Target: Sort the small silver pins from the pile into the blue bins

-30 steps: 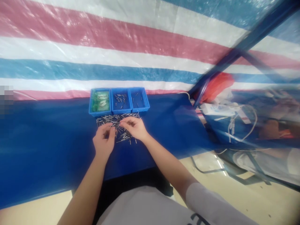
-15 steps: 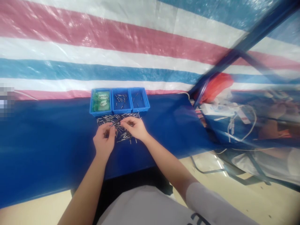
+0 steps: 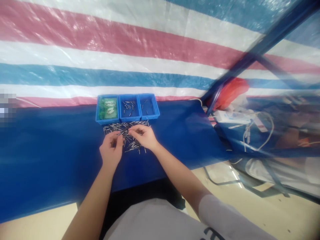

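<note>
A pile of thin metal pins [image 3: 133, 144] lies spread on the blue table, under and between my hands. My left hand [image 3: 111, 145] is closed at the pile's left side, thumb and fingertips drawn together. Its fingers hide whatever may be in them. From the right, my right hand [image 3: 143, 135] reaches over the pile with thumb and forefinger pinched. A small dark piece seems to be at that fingertip, too small to name. The two hands are close together but apart.
Behind the pile stand three joined blue bins: the left bin [image 3: 97, 110] holds green and white pieces, the middle bin [image 3: 130, 118] several pins, the right bin [image 3: 150, 117] a few. A striped sheet [image 3: 112, 56] hangs behind the table [image 3: 50, 150]. A blue frame post [image 3: 250, 56] and clutter with cables stand right.
Both hands hold almost the same pose over the pile. At the far right, blurred pale shapes below the table edge have shifted slightly.
</note>
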Motion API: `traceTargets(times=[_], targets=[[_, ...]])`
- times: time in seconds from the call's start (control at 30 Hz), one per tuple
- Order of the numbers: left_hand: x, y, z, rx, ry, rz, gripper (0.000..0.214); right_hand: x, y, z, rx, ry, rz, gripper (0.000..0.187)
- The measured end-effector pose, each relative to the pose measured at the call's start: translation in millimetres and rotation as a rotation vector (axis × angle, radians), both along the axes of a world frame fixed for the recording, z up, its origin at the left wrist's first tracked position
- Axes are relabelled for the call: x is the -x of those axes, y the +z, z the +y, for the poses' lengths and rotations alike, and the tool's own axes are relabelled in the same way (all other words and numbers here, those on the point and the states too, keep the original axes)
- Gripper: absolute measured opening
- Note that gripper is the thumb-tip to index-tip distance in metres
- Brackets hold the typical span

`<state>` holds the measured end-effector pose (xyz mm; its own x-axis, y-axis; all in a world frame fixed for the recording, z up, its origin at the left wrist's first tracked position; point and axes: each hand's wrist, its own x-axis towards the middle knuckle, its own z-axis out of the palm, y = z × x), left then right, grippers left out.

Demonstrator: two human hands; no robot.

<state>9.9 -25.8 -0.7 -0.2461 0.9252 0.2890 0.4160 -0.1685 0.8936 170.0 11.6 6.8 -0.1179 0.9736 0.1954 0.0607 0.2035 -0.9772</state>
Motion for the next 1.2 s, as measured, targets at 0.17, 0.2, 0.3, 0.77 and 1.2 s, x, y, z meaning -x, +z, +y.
traceTargets(times=[0.17, 0.2, 0.3, 0.77, 1.2], targets=[[1, -1.5, 0, 0.003, 0.005, 0.028, 0.029, -2, -3.0, 0, -0.135, 0.022, -0.104, 0.032], [1, -1.8, 1, 0.002, 0.004, 0.032, 0.028, -3, -3.6, 0, -0.183, 0.011, -0.18, 0.027], [2, -2.7, 1, 0.007, 0.0, 0.041, 0.028, -7, -5.1, 2, -0.334, 0.029, -0.464, 0.017], [3, -5.8, 1, 0.007, 0.014, 0.085, 0.027, -9, -6.5, 4, -0.397, 0.132, -0.802, 0.017], [3, -6.6, 2, 0.004, -0.002, 0.075, 0.023, -5, -8.1, 0, -0.39, 0.158, -0.85, 0.022]])
